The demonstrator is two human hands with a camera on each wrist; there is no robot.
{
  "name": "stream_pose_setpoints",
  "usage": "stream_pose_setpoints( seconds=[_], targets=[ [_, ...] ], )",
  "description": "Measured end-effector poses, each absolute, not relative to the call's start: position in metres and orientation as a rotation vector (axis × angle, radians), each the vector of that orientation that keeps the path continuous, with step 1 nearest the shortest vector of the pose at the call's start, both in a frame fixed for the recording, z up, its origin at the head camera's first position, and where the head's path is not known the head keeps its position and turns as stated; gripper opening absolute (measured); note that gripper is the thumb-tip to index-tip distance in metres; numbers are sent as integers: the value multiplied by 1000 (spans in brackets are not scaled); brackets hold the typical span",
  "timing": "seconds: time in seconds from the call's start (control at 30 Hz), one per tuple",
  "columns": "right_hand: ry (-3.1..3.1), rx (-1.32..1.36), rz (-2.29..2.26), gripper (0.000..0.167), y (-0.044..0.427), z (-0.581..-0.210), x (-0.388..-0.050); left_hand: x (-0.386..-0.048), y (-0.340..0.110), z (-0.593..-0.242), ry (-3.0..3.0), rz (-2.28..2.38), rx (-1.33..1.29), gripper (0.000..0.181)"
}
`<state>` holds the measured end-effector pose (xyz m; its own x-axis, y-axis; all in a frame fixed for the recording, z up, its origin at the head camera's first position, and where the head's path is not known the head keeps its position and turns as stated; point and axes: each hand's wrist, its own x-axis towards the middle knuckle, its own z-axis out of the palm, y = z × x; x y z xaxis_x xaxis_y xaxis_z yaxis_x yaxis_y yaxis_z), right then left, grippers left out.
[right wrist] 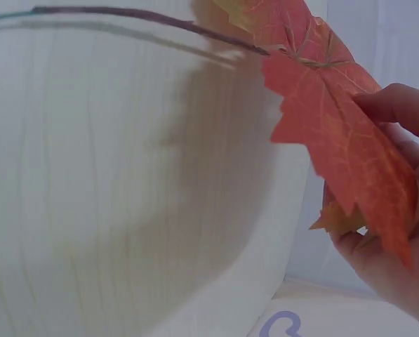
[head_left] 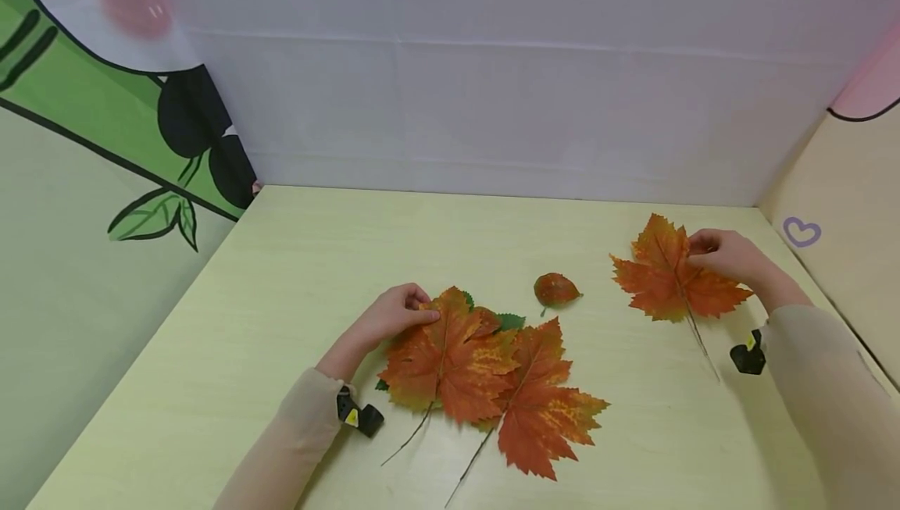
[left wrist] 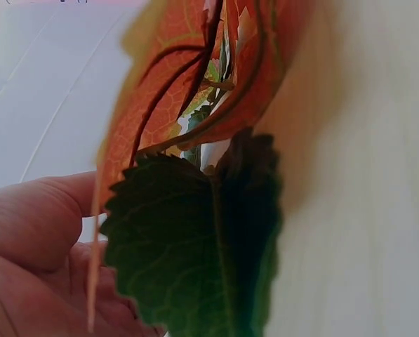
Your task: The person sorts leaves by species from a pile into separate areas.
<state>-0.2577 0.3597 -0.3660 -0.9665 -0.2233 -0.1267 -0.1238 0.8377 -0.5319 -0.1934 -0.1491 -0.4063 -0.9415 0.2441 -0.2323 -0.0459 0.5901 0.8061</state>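
From a distance I see a small brown leaf (head_left: 554, 290) on the pale table (head_left: 281, 260) between the hands; green leaves (head_left: 511, 322) peek from behind the left maple leaf (head_left: 450, 365), crowded against a middle maple leaf (head_left: 544, 416). The left hand (head_left: 390, 315) pinches the left leaf, stem near-left; the right hand (head_left: 731, 256) pinches the right maple leaf (head_left: 657, 272) far right, its axis slanting, tip away, stem near-right.

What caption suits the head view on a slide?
Left hand pinches a clustered orange leaf, right hand a separate orange leaf; a small leaf lies between.
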Motion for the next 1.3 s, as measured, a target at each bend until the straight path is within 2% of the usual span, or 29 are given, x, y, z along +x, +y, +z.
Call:
stream_pose_setpoints(
  seconds=[0.37, 0.8, 1.1, 1.3],
  targets=[
    [2825, -105, -940, 57, 370, -371, -261, -193, -149, -409, 2508, 1278, 155, 29],
    [2697, -103, -1235, 51, 378, -374, -266, -194, -150, -408, 2507, 1283, 171, 29],
    [2737, 23, -1245, 62, 384, -375, -267, -195, -149, -410, 2505, 1282, 171, 29],
    [2747, 102, -1399, 57, 385, -380, -274, -195, -149, -409, 2508, 1276, 162, 29]
  ],
)
